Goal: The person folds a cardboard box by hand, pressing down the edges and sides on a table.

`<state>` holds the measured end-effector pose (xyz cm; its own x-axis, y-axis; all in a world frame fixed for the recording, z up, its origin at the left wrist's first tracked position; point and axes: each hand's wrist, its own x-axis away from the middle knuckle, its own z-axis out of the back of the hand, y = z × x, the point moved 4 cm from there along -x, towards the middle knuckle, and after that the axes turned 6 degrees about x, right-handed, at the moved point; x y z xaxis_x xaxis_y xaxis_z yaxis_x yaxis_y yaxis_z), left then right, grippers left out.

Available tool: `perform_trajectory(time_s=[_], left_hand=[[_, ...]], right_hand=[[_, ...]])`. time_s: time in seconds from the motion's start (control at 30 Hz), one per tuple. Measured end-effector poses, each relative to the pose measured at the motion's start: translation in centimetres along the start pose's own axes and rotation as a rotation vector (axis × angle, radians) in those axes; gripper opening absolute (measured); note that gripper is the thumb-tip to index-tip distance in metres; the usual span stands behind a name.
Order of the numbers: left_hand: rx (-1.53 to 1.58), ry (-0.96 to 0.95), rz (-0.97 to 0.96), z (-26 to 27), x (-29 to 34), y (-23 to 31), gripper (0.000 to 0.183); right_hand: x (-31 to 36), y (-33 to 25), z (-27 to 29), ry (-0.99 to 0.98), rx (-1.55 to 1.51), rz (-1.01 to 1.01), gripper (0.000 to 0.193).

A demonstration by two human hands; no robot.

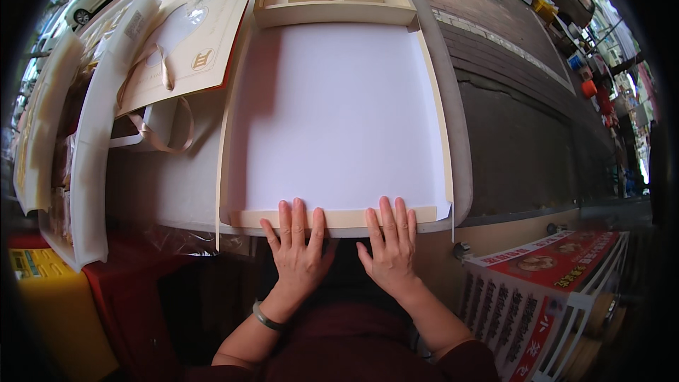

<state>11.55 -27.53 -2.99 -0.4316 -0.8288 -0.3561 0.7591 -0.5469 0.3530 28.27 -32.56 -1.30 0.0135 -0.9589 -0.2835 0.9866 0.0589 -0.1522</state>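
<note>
A large shallow cardboard box (332, 113), white inside with cream edges, lies in front of me on the grey table. My left hand (300, 246) and my right hand (391, 244) both rest on its near edge strip (346, 218), fingers stretched out and apart, tips over the inner side. Neither hand grips anything; the thumbs hang lower. At the box's near right corner a small white flap (443, 211) sticks up, and narrow cream strips jut down at both near corners. A green bangle (267, 316) circles my left wrist.
Touching the far edge stands a cream tray (336, 15) with several small boxes. To the left lie a cream gift bag (191, 35) with ribbon and white plastic trays (117, 113) of wrapped goods. Below them are red and yellow crates (53, 318). A printed sign (523, 297) stands right.
</note>
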Motion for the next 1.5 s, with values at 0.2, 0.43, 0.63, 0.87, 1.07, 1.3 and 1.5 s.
perform_trajectory(time_s=[0.2, 0.43, 0.63, 0.87, 1.07, 1.3, 1.5], left_hand=[[-0.077, 0.027, -0.214, -0.1, 0.1, -1.6, 0.046], [-0.113, 0.03, -0.133, 3.9, 0.7, -6.6, 0.051], [-0.144, 0.022, -0.044, 4.9, 0.9, -5.4, 0.061], [-0.224, 0.009, -0.006, 3.5, 1.1, -4.4, 0.066], [-0.093, 0.029, -0.012, 2.0, 0.8, -1.9, 0.087], [-0.062, 0.102, -0.241, 0.1, 0.9, 0.0, 0.063], [-0.093, 0.109, -0.248, -1.1, 1.1, 0.4, 0.05]], right_hand=[[-1.2, -0.2, -1.0, 0.064, -0.046, 0.159, 0.057], [1.8, 3.8, 0.2, -0.003, 0.085, 0.059, 0.073], [2.5, 3.1, 1.6, -0.121, 0.102, -0.009, 0.085], [2.0, 2.4, 1.1, -0.035, 0.146, -0.004, 0.073], [1.4, -0.3, -0.3, -0.01, 0.045, 0.009, 0.079], [0.0, -2.7, -1.3, 0.119, -0.048, 0.117, 0.068], [-0.8, -2.3, -1.6, 0.177, -0.112, 0.17, 0.056]])
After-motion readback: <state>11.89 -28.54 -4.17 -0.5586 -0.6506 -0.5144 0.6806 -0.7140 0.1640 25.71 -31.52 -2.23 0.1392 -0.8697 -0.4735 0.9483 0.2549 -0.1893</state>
